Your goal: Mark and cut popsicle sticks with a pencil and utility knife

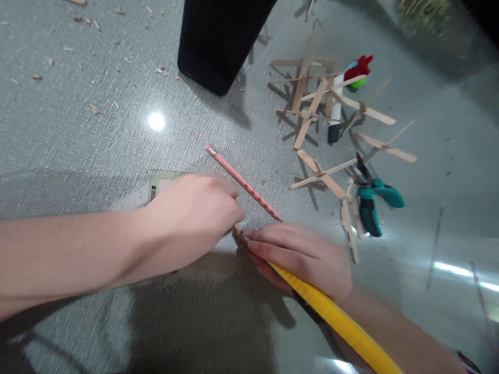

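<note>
Long yellow strip [333,310], slanted, partly covered

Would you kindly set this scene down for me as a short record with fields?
Left hand: curled beside the tip of a small wooden piece; its grip is hidden
Right hand: lies over a yellow strip, fingers toward the left hand
Pencil: pink, eraser end away from the right hand
Sticks: several, crossed
Pliers: teal handles spread, beside the sticks
Black object: at the top edge, partly out of view
</note>
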Motion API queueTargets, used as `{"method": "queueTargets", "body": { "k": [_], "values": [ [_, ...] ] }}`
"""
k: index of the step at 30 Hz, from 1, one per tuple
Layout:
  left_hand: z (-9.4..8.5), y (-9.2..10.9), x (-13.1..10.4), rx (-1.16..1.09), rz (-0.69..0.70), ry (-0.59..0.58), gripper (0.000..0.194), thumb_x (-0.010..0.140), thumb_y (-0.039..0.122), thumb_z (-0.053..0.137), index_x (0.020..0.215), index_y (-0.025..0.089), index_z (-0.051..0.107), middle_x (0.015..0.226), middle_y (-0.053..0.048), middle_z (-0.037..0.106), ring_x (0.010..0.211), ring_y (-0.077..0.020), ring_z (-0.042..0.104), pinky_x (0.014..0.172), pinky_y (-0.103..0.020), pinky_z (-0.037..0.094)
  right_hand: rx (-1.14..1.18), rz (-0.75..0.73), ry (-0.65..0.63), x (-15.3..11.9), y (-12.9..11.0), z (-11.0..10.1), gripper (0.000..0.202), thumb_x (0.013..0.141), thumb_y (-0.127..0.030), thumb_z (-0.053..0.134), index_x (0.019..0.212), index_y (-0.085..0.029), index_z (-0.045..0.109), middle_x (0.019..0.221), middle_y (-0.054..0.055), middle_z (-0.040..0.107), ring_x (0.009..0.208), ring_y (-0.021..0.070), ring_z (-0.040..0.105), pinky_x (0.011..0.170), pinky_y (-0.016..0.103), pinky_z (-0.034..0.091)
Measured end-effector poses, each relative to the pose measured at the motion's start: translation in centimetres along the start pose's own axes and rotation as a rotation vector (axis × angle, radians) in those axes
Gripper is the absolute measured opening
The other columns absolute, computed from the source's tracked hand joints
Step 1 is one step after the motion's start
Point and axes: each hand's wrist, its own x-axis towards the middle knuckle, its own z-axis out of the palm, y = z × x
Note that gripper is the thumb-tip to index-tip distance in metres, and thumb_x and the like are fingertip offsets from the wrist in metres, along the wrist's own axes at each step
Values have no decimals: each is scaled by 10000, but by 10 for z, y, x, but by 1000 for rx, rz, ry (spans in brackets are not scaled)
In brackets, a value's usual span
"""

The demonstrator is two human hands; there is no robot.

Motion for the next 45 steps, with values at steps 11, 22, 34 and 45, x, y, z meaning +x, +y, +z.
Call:
{"method": "queueTargets", "body": {
  "k": [11, 22, 34, 45],
  "values": [
    [-10, 4, 14, 3, -58, -231, 126, 807, 71, 667, 761, 176, 719, 811, -19, 690, 748, -176, 623, 639, -281, 438, -101, -71, 10, 1, -2, 7, 237, 959, -85, 611, 1169, -194, 621, 940, 74, 773, 778, 193, 722, 711, 333, 603],
    [-7, 1, 12, 68, -14, -194, 138, 763, 62, 649, 702, 186, 662, 749, 19, 652, 679, -142, 595, 591, -254, 401, -69, -32, -13, 4, -1, 7, 194, 973, -114, 593, 1129, -217, 645, 839, 39, 735, 688, 185, 672, 620, 331, 540],
    [3, -1, 2, 45, 118, 28, 177, 880, 89, 577, 730, 181, 592, 771, 12, 633, 685, -140, 546, 673, -252, 419, -41, 92, -5, 5, -10, 12, 234, 986, -176, 540, 1213, -153, 590, 665, -6, 621, 547, 162, 563, 495, 323, 426],
    [0, -6, 5, -50, 103, -25, 165, 852, 84, 565, 726, 174, 623, 734, 19, 610, 676, -128, 538, 610, -234, 349, -41, 91, -54, 11, -9, 10, 167, 1003, -117, 501, 903, -174, 622, 587, -33, 549, 499, 123, 491, 493, 304, 355]
  ]
}}
